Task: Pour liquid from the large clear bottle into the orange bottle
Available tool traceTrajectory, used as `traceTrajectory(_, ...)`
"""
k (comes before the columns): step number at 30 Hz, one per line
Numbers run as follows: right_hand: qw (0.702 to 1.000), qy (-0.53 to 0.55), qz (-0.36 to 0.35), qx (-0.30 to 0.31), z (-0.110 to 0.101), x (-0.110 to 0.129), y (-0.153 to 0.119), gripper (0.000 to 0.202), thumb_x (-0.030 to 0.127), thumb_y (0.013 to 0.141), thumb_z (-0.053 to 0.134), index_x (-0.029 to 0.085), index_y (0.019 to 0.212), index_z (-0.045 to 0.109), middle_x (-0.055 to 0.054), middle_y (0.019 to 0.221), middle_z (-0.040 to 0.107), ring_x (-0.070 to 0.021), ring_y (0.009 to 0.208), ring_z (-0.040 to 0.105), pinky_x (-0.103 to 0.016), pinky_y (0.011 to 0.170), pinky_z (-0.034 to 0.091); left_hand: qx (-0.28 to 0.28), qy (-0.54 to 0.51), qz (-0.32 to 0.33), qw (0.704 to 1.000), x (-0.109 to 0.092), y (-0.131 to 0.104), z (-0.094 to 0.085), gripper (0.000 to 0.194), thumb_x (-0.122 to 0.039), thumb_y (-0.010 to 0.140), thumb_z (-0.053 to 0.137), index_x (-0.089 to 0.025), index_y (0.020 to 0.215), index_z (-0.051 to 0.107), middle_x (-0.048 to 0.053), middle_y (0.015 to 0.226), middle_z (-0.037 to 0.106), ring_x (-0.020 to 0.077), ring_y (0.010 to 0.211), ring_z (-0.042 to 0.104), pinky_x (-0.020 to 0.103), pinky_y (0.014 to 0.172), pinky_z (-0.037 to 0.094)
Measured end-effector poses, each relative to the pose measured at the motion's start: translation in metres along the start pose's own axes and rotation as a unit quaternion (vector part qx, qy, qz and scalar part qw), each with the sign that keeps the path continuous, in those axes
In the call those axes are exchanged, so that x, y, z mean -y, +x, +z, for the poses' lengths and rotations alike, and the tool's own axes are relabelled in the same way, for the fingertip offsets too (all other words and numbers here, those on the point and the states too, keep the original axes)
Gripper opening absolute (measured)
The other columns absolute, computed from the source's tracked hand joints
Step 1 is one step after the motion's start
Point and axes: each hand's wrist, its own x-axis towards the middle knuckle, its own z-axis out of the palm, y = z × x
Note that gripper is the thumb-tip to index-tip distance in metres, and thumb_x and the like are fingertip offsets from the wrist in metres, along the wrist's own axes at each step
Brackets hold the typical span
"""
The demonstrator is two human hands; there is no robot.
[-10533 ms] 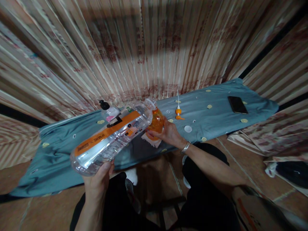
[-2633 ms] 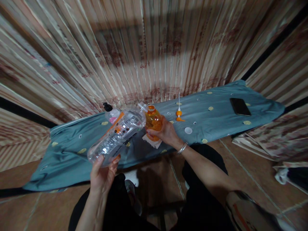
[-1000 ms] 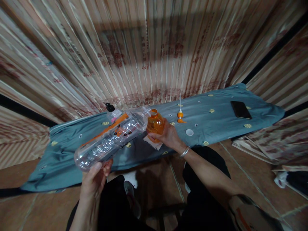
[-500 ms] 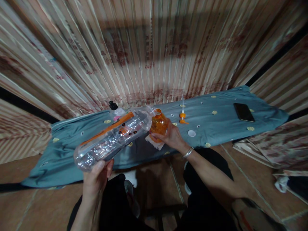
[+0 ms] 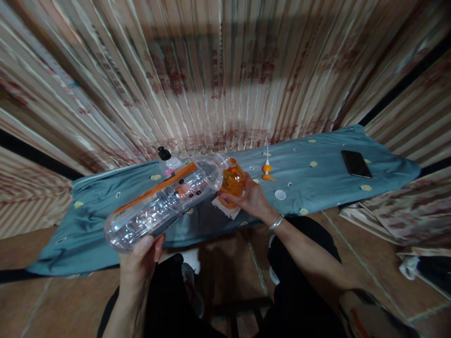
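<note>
A large clear plastic bottle with an orange-edged label lies tilted in my left hand, which grips it near its base. Its neck points right, at the mouth of an orange translucent bottle. My right hand is wrapped round the orange bottle from the right. Beneath that bottle is a piece of white tissue. An orange pump head with a clear tube lies to the right, near a white round disc. Whether liquid is passing between the bottles is too unclear to tell.
A teal patterned cloth covers the long narrow table. On its right part lies a dark phone. Behind the large bottle stands a clear bottle with a black pump. Striped curtains hang close behind and at both sides.
The base of the large clear bottle has shifted slightly left, with my left hand round it. My right hand and the orange bottle look nearly unmoved.
</note>
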Motion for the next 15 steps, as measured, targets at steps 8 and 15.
traceTrajectory(8,1.0,-0.019,-0.007,-0.009,0.0016,-0.0029,0.0006,0.074,0.049,0.074,0.095,0.021,0.133,0.061,-0.013,0.117,0.083,-0.0352,0.105,0.082,-0.046,0.089,0.068,-0.026,0.008,-0.013,1.0,-0.0005,-0.0033,-0.0024,0.042,-0.043,0.064,0.096,-0.018,0.086,0.069,-0.001,0.071,0.068,0.0036,0.035,0.04,0.016,0.029,0.025)
traceTrajectory(15,1.0,-0.023,-0.001,0.003,0.0003,-0.0022,0.0016,0.073,0.05,0.075,0.094,0.02,0.133,0.06,-0.014,0.118,0.083,-0.0354,0.105,0.082,-0.046,0.09,0.067,-0.025,0.012,-0.018,0.999,-0.0053,-0.003,0.0038,0.053,-0.046,0.062,0.098,-0.021,0.099,0.069,-0.002,0.075,0.066,0.0033,0.034,0.039,0.016,0.028,0.024)
